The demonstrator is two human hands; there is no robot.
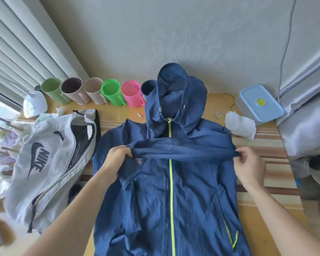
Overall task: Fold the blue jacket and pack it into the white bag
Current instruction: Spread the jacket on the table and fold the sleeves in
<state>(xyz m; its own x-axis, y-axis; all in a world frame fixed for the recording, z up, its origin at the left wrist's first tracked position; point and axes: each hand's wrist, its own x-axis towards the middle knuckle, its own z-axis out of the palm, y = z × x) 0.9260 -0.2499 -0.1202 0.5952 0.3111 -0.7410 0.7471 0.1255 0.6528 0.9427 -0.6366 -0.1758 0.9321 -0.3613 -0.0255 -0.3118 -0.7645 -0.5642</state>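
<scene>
The blue jacket lies face up on the table, its yellow-green zipper closed and its hood propped against the wall. One sleeve is stretched sideways across the chest. My left hand grips the sleeve's left end and my right hand pinches its right end at the jacket's shoulder edge. The white bag with a dark logo lies to the left of the jacket, its zipper open.
A row of coloured cups stands along the wall behind the bag. A white cap sits at the far left. A box with a blue lid and a crumpled white tissue lie at the back right. Grey fabric borders the table's right side.
</scene>
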